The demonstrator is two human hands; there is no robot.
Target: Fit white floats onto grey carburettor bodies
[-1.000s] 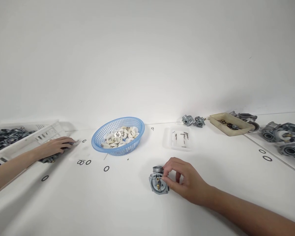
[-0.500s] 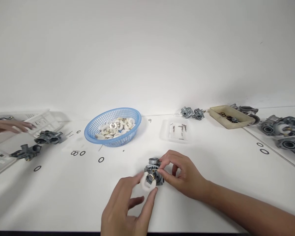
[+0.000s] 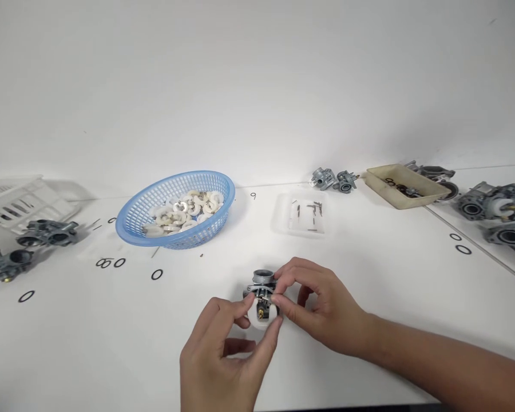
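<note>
A small grey metal carburetor body [image 3: 264, 281] stands on the white table in front of me. A white plastic ring-shaped float [image 3: 261, 316] sits on its open face. My left hand [image 3: 227, 357] pinches the float between thumb and fingers from below. My right hand [image 3: 317, 306] grips the carburetor body from the right, its fingertips pinched at the top of the float, where a thin metal pin seems to lie.
A blue basket [image 3: 131, 220] of white floats stands at the back left, black O-rings [image 3: 157, 275] scattered near it. Two carburetors [image 3: 47, 233] and a white crate [image 3: 12, 200] lie far left. A clear tray of pins [image 3: 306, 214], a beige tray [image 3: 401, 194] and more carburetors [image 3: 495, 214] lie right.
My left hand came from the far left with a white float and has set it against the carburetor. The view has shifted right and down a little. My right hand stayed on the body.
</note>
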